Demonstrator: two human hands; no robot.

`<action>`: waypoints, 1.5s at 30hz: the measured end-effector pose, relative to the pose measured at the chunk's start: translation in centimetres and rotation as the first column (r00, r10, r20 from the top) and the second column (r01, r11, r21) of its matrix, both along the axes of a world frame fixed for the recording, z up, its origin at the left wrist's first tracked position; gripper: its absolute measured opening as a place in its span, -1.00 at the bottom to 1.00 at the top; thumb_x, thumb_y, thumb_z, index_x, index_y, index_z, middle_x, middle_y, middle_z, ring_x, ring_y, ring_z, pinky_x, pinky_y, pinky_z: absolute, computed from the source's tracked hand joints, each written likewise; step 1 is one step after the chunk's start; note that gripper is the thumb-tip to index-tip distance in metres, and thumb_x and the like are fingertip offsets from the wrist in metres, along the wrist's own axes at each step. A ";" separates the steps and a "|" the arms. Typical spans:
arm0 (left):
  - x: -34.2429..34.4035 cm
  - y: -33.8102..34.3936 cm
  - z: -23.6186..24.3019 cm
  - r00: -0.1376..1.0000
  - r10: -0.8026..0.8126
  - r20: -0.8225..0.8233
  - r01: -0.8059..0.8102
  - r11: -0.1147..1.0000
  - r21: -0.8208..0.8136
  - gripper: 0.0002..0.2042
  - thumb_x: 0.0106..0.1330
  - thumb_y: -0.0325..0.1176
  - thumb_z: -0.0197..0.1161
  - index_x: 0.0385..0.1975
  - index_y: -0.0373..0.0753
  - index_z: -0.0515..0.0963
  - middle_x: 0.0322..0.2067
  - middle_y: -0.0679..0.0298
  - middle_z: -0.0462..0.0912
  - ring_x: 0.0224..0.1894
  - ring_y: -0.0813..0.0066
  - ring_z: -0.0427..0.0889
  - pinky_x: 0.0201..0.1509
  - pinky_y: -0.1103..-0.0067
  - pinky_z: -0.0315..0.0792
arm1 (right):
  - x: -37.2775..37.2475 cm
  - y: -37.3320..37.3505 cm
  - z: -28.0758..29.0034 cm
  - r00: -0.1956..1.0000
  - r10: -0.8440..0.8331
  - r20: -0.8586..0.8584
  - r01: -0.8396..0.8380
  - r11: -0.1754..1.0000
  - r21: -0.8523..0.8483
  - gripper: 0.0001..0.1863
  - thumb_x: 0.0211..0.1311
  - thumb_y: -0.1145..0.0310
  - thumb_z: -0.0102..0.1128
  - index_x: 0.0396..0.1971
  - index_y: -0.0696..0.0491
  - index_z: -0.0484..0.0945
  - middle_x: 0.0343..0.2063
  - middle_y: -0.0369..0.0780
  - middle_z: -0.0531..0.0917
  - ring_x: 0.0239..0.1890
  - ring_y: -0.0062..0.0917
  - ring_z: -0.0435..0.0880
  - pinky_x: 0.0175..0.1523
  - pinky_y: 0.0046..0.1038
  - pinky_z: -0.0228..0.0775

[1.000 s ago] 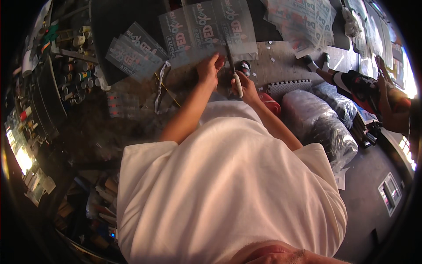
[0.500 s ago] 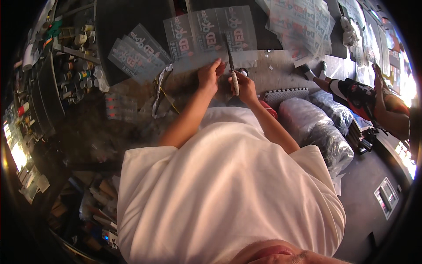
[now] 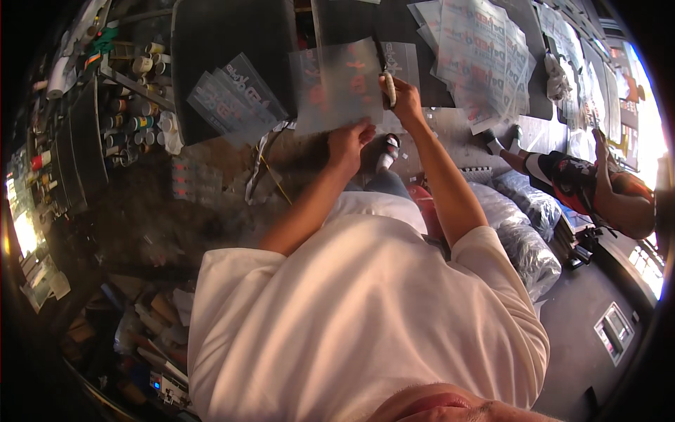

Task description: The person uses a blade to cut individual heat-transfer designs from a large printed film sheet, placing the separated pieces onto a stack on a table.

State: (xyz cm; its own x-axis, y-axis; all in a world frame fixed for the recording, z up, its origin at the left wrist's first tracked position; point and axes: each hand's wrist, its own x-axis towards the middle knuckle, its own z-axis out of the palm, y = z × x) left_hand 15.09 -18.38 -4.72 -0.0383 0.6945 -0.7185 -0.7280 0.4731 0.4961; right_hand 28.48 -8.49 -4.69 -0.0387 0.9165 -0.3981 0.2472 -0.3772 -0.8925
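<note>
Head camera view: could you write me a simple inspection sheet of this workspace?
Surface: dark tabletops, with a gap between them.
Job's things: printed translucent sheet; pale-handled blade by its right side.
Clutter: fanned sheets left, larger pile right.
Fingers: right hand grips the blade; left hand is at the sheet's lower edge, hold unclear.
Cables: nothing seen for certain; thin yellow strand, kind unclear.
Surroundings: containers left; another person and plastic-wrapped bundles right.

Bright light [image 3: 659,151] glares left and right of dark tables [image 3: 235,35] and greyish floor [image 3: 448,132].
</note>
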 end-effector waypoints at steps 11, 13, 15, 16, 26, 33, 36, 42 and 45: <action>-3.1 -1.1 -8.7 0.999 -0.003 0.049 0.014 0.972 -0.236 -0.68 0.07 -0.06 0.43 -0.42 -0.14 0.52 -0.49 0.40 0.59 -0.47 0.62 0.55 -0.41 0.64 0.45 | 8.4 -12.5 2.5 0.921 0.254 -0.295 -0.332 0.909 -0.254 -0.54 0.20 0.28 0.18 0.07 0.13 0.37 -0.41 -0.34 0.49 -0.41 -0.69 0.47 -0.32 -0.60 0.36; -4.8 -1.2 -7.6 0.997 0.062 -0.046 -0.071 0.970 -0.232 -0.70 0.08 -0.09 0.42 -0.43 -0.16 0.52 -0.49 0.38 0.58 -0.47 0.61 0.55 -0.41 0.64 0.45 | 9.0 -15.6 3.2 0.887 0.297 -0.354 -0.429 0.814 -0.392 -0.54 0.21 0.27 0.17 0.07 0.12 0.36 -0.41 -0.35 0.48 -0.39 -0.67 0.47 -0.30 -0.58 0.38; -6.2 -1.1 -6.8 0.979 0.137 -0.150 -0.167 0.963 -0.211 -0.72 0.10 -0.12 0.41 -0.45 -0.17 0.52 -0.50 0.36 0.58 -0.48 0.61 0.54 -0.41 0.63 0.45 | 8.2 -17.1 2.3 0.854 0.412 -0.319 -0.509 0.789 -0.343 -0.56 0.22 0.24 0.16 0.05 0.09 0.37 -0.43 -0.34 0.48 -0.44 -0.66 0.48 -0.34 -0.57 0.37; -6.7 -0.8 -6.6 0.973 0.147 -0.177 -0.174 0.973 -0.149 -0.75 0.13 -0.17 0.39 -0.44 -0.19 0.53 -0.50 0.35 0.58 -0.47 0.59 0.55 -0.41 0.63 0.46 | 7.8 -17.4 1.7 0.854 0.406 -0.324 -0.507 0.789 -0.347 -0.56 0.22 0.24 0.16 0.05 0.09 0.37 -0.43 -0.34 0.48 -0.44 -0.66 0.48 -0.34 -0.57 0.37; -7.9 -0.9 -5.2 0.979 0.099 -0.178 -0.111 0.992 -0.062 -0.85 0.21 -0.34 0.28 -0.38 -0.29 0.56 -0.44 0.23 0.63 -0.45 0.49 0.59 -0.37 0.60 0.49 | 2.6 -17.1 -0.9 0.894 0.207 -0.398 -0.310 0.926 -0.214 -0.48 0.28 0.15 0.10 0.09 0.20 0.31 -0.54 -0.30 0.47 -0.55 -0.67 0.43 -0.41 -0.58 0.28; -7.3 -1.0 -5.1 0.993 0.119 0.007 -0.115 0.973 -0.201 -0.76 0.14 -0.19 0.38 -0.39 -0.23 0.56 -0.43 0.29 0.63 -0.38 0.51 0.58 -0.24 0.55 0.47 | 0.5 -16.6 -1.4 0.933 0.120 -0.340 -0.205 0.952 -0.225 -0.44 0.27 0.12 0.13 0.11 0.21 0.29 -0.54 -0.32 0.47 -0.54 -0.69 0.41 -0.43 -0.60 0.25; -5.5 -0.6 -5.1 0.988 0.023 0.152 -0.003 0.991 -0.132 -0.74 0.12 -0.13 0.40 -0.39 -0.17 0.55 -0.44 0.35 0.62 -0.37 0.54 0.57 -0.20 0.54 0.45 | 0.1 -16.5 -1.1 0.952 0.153 -0.267 -0.216 0.949 -0.228 -0.44 0.28 0.13 0.13 0.12 0.20 0.28 -0.54 -0.32 0.46 -0.54 -0.70 0.40 -0.44 -0.60 0.25; -3.4 0.6 -5.4 1.000 0.010 0.013 -0.009 0.992 -0.124 -0.84 0.19 -0.31 0.31 -0.31 -0.24 0.61 -0.45 0.33 0.61 -0.41 0.54 0.57 -0.26 0.59 0.46 | -0.1 -17.0 -1.5 0.962 0.176 -0.211 -0.217 0.957 -0.191 -0.44 0.28 0.15 0.14 0.13 0.20 0.28 -0.58 -0.34 0.46 -0.56 -0.71 0.40 -0.46 -0.59 0.26; -3.3 0.6 -5.3 1.000 0.001 -0.017 -0.003 0.991 -0.135 -0.86 0.20 -0.36 0.28 -0.30 -0.26 0.62 -0.45 0.32 0.61 -0.41 0.53 0.57 -0.27 0.58 0.46 | 0.0 -17.3 -2.0 0.969 0.182 -0.167 -0.212 0.960 -0.183 -0.46 0.27 0.17 0.15 0.13 0.19 0.30 -0.63 -0.32 0.49 -0.60 -0.70 0.43 -0.50 -0.57 0.26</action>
State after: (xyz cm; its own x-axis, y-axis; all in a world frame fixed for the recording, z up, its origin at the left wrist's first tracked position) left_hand 11.80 -17.73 -10.06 -0.0527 0.5914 -0.8046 -0.7210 0.5350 0.4404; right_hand 28.52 -25.80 -6.73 -0.2822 0.7879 -0.5473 0.2058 -0.5075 -0.8367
